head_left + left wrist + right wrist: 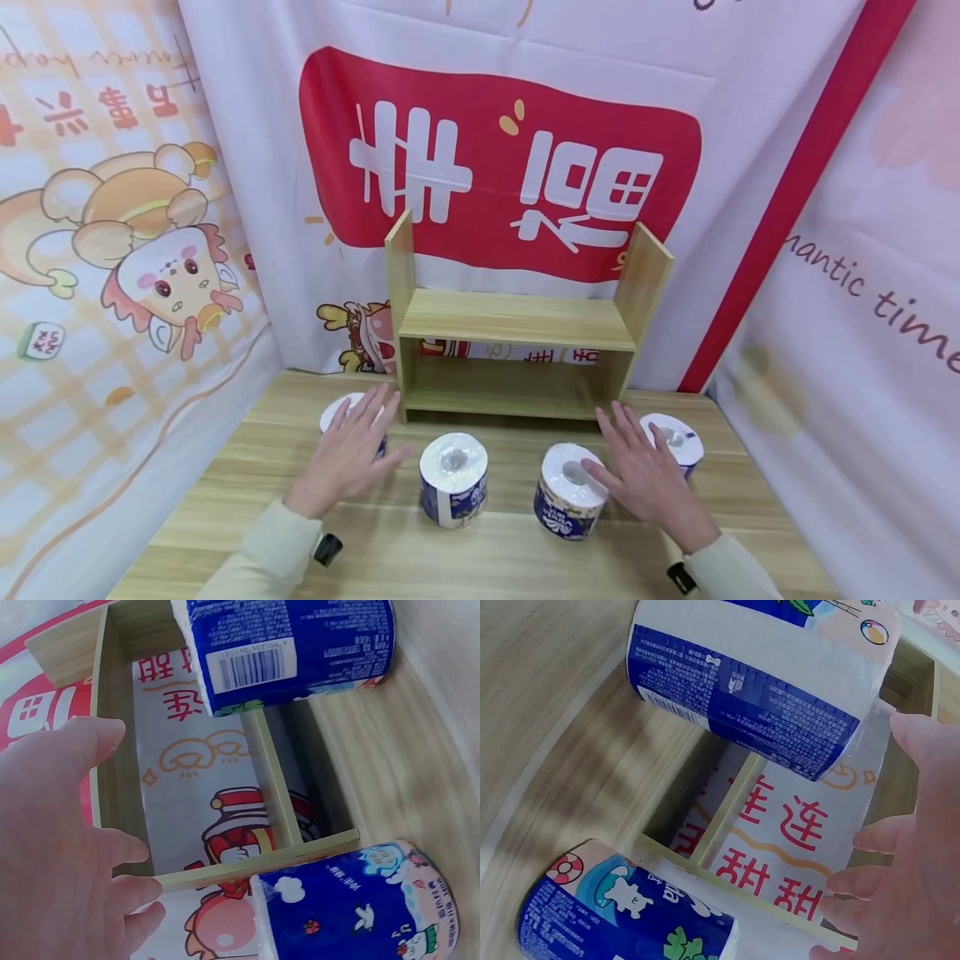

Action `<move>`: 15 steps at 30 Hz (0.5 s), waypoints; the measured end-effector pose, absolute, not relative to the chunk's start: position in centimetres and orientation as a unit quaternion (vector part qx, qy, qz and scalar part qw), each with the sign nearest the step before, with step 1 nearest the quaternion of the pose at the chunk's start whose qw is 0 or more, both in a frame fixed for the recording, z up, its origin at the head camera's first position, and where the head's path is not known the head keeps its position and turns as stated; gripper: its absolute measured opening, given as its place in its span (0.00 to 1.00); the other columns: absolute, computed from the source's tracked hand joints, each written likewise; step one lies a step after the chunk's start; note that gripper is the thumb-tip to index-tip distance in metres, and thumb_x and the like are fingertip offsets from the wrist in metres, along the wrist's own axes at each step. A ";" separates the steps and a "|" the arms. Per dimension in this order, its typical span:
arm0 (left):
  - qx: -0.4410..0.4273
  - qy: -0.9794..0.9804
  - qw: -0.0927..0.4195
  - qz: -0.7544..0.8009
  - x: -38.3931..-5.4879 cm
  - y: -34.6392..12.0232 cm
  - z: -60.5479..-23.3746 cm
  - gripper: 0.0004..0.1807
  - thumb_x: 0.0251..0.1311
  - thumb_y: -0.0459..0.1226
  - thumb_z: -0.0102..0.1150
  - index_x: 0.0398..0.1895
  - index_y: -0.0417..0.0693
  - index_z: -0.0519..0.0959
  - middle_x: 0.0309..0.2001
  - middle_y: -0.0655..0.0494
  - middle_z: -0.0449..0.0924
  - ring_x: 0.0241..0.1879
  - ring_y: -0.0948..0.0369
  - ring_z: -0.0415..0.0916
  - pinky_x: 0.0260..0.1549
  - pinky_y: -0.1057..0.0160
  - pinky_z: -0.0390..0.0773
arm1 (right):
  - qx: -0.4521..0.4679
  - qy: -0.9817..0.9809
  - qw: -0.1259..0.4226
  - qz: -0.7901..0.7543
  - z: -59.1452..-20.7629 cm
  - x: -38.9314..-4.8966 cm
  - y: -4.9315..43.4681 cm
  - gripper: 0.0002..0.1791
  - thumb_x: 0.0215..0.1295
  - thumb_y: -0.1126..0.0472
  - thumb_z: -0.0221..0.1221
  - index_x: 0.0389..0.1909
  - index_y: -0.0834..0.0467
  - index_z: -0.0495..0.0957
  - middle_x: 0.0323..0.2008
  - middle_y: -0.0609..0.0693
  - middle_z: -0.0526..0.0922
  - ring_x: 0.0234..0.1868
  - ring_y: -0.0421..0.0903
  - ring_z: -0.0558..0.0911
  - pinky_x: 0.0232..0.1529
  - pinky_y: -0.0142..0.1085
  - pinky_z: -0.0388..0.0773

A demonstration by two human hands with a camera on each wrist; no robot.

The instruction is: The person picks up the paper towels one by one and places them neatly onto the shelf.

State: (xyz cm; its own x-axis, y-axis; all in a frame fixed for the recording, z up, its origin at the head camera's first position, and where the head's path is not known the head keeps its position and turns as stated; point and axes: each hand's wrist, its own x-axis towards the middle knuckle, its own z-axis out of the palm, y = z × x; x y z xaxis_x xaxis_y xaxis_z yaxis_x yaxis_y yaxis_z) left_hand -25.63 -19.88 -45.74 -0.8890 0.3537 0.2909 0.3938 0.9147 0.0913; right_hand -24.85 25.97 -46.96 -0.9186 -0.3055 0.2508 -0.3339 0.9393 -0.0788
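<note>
My left hand [348, 458] hovers with fingers spread, partly covering a wrapped toilet paper roll [332, 412] at the back left. To its right stands another blue-and-white toilet paper roll [453, 483]. My right hand [651, 483], also spread, overlaps the edge of a third toilet paper roll [561, 504] in the head view; whether it touches cannot be told. Behind its fingers, at the back right, sits one more roll [678, 442]. Both palms hold nothing. In the left wrist view, rolls [356, 907] appear beside my thumb and fingers; the right wrist view shows rolls [750, 682] too.
A small two-tier wooden shelf [517, 317] stands at the back of the wooden table [480, 567], against a printed cloth backdrop [495, 167]. Cloth walls [862, 333] enclose the table on both sides.
</note>
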 end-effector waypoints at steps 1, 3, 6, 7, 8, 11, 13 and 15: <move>-0.194 -0.969 0.136 -0.071 -25.7 -19.9 -45.6 0.48 0.75 0.64 0.47 0.84 0.42 0.56 0.85 0.42 0.47 0.84 0.42 0.50 0.82 0.34 0.49 | 0.166 -0.977 0.120 0.058 -46.9 -24.9 25.9 0.47 0.78 0.31 0.48 0.84 0.57 0.54 0.85 0.62 0.51 0.85 0.64 0.53 0.80 0.70 0.52; -0.197 -0.968 0.139 -0.065 -25.9 -20.0 -45.4 0.48 0.75 0.64 0.48 0.84 0.40 0.55 0.85 0.42 0.47 0.84 0.41 0.50 0.82 0.34 0.49 | 0.171 -0.976 0.125 0.054 -46.7 -24.9 25.8 0.47 0.78 0.31 0.48 0.84 0.57 0.54 0.85 0.61 0.52 0.85 0.63 0.53 0.80 0.70 0.54; -0.201 -0.968 0.139 -0.057 -26.2 -20.2 -44.9 0.48 0.75 0.63 0.49 0.84 0.39 0.54 0.85 0.41 0.47 0.84 0.42 0.49 0.82 0.35 0.48 | 0.176 -0.975 0.129 0.048 -46.4 -25.0 25.7 0.47 0.78 0.31 0.48 0.84 0.57 0.55 0.85 0.60 0.53 0.85 0.63 0.54 0.79 0.71 0.56; -0.201 -0.968 0.138 -0.055 -26.2 -20.2 -44.8 0.49 0.75 0.62 0.50 0.84 0.38 0.54 0.85 0.41 0.47 0.84 0.42 0.49 0.83 0.36 0.48 | 0.178 -0.974 0.129 0.047 -46.3 -25.0 25.6 0.46 0.78 0.31 0.48 0.84 0.56 0.55 0.85 0.60 0.53 0.85 0.63 0.55 0.79 0.71 0.56; -0.202 -0.968 0.137 -0.054 -26.3 -20.3 -44.5 0.49 0.75 0.62 0.50 0.84 0.38 0.54 0.85 0.41 0.46 0.85 0.42 0.49 0.83 0.36 0.48 | 0.179 -0.974 0.130 0.045 -46.2 -25.1 25.5 0.46 0.78 0.31 0.48 0.84 0.56 0.55 0.85 0.60 0.54 0.85 0.63 0.56 0.78 0.71 0.57; -0.204 -0.969 0.134 -0.047 -26.4 -20.4 -43.8 0.49 0.75 0.63 0.48 0.83 0.37 0.53 0.85 0.41 0.47 0.84 0.42 0.50 0.83 0.37 0.49 | 0.182 -0.973 0.135 0.039 -45.8 -25.2 25.3 0.46 0.77 0.32 0.51 0.84 0.56 0.57 0.84 0.60 0.56 0.83 0.64 0.59 0.77 0.71 0.59; -0.205 -0.969 0.130 -0.049 -26.5 -20.4 -43.2 0.50 0.75 0.64 0.48 0.83 0.36 0.53 0.85 0.41 0.47 0.84 0.42 0.51 0.83 0.37 0.50 | 0.186 -0.972 0.139 0.033 -45.6 -25.4 25.2 0.46 0.76 0.33 0.53 0.83 0.57 0.58 0.83 0.61 0.58 0.82 0.65 0.61 0.77 0.71 0.61; -0.208 -0.968 0.130 -0.050 -26.7 -20.5 -42.6 0.50 0.75 0.63 0.48 0.83 0.34 0.54 0.85 0.39 0.48 0.84 0.41 0.51 0.82 0.36 0.51 | 0.194 -0.969 0.148 0.030 -45.3 -25.6 25.1 0.46 0.75 0.35 0.56 0.82 0.58 0.59 0.82 0.62 0.61 0.80 0.65 0.64 0.76 0.70 0.63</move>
